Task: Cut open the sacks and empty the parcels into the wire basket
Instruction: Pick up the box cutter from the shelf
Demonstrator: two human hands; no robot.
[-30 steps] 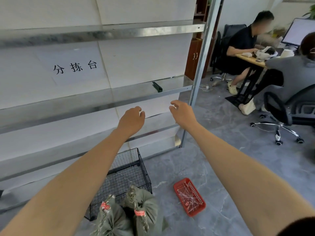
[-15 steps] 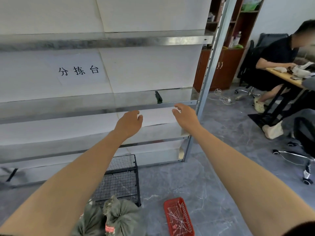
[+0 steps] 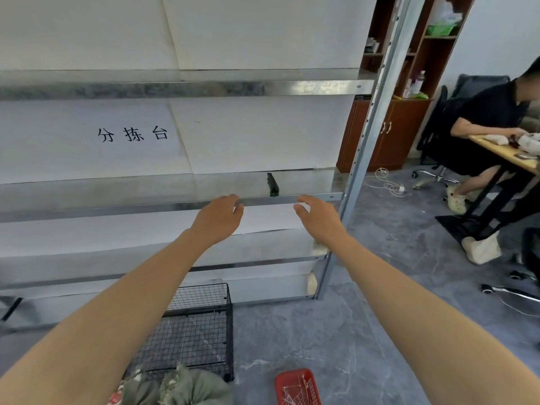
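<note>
Both hands have moved nearer to the shelf (image 3: 146,191) edge, and the sacks (image 3: 187,388) have slid down to the bottom of the view. No sack looks cut yet. They lie at 6 o'clock, just in front of the wire basket (image 3: 198,331), which looks empty. The left hand (image 3: 217,219) and right hand (image 3: 320,220) reach toward 12 o'clock, fingers loose and spread, holding nothing. A small dark tool (image 3: 272,185), likely the cutter, stands on the shelf just above the gap between them.

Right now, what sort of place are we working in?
Probably an office corner set up for sorting: a metal shelf rack bearing a 分拣台 sign, tied sacks by a wire basket, and a desk nearby.
</note>
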